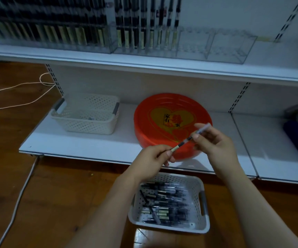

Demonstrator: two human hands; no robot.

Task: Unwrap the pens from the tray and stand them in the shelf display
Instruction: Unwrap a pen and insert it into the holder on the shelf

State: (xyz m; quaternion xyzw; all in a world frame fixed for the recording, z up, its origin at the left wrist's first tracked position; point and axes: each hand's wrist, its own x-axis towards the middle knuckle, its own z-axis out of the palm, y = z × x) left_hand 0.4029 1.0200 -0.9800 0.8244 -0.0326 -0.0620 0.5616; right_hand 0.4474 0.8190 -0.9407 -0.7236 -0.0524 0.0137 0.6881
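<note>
Head view: the left hand (156, 156) and right hand (211, 138) each pinched one end of a pen (185, 140) above the red tray (144, 119). Its wrapper appeared half off; a slipping grip could drop it past the basket (202, 187).

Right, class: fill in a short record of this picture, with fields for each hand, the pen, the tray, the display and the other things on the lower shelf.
left hand: pinches the pen's lower, labelled end
right hand: pinches the pen's upper end, where the clear wrap shows
pen: held slanted between both hands, over the red basin
tray: white, on the floor, holds many wrapped pens
display: clear boxes on upper shelf, right compartments empty
red basin: on lower shelf
basket: left of the basin
</note>
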